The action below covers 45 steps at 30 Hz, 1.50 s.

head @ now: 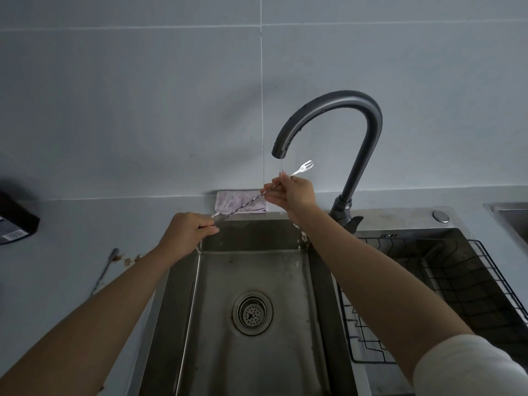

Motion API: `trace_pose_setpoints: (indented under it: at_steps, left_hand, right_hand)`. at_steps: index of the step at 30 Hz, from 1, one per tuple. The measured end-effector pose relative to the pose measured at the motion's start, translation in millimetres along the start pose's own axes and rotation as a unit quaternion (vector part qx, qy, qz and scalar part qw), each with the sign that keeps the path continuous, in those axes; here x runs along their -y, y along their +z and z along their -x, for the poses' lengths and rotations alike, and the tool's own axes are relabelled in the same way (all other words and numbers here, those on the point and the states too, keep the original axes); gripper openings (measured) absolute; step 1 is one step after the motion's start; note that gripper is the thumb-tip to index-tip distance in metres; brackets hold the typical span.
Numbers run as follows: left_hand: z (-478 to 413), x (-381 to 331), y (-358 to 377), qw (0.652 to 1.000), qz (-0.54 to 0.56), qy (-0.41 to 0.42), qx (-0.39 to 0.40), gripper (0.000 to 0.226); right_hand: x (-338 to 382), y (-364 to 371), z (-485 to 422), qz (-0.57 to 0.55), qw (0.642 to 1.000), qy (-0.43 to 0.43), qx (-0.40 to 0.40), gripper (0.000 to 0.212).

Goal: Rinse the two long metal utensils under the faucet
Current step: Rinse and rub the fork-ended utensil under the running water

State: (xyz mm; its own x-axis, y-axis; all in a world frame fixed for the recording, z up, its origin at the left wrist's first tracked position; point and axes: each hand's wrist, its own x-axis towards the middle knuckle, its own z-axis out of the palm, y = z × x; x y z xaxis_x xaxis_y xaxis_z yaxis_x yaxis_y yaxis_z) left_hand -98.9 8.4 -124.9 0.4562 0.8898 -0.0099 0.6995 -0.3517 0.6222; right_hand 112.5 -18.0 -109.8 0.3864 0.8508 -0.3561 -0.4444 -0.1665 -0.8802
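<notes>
A long twisted metal utensil with a small fork end at its upper right slants across the sink's back edge. My left hand grips its lower left end. My right hand pinches its upper part just below the fork tines. A thin stream of water falls from the dark curved faucet onto the utensil beside my right fingers. A second long metal utensil lies on the counter left of the sink, beside brown crumbs.
The steel sink with a round drain strainer lies below. A black wire rack fills the right basin. A folded purple cloth sits behind the sink. A dark box stands at far left.
</notes>
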Motion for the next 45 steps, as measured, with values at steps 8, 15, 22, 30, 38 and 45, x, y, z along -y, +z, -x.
trace_pose_setpoints:
  at_steps: [8,15,22,30,38,45]
  left_hand:
    - [13,17,-6,1.0,0.011,-0.022,-0.009,0.018]
    - [28,32,-8,0.999,0.001,-0.042,-0.002,0.021]
    - [31,35,-14,0.999,0.008,-0.035,0.002,0.018]
    - [17,17,-1,0.998,0.059,-0.022,-0.021,0.014]
    - [-4,-3,26,0.99,0.136,-0.045,-0.013,0.019]
    - [-21,-22,46,0.983,0.176,-0.05,0.02,0.021]
  right_hand:
    - [-2,-4,-1,-0.032,0.999,-0.018,-0.004,0.016]
    - [-7,7,4,0.014,1.0,-0.014,0.023,0.038]
    - [-4,8,7,-0.05,0.998,-0.022,0.011,0.018]
    - [-1,18,11,-0.068,0.997,-0.026,0.015,0.041]
    - [2,9,9,-0.037,0.997,-0.041,0.05,0.023]
    - [-5,11,9,0.046,0.993,-0.037,0.1,0.02]
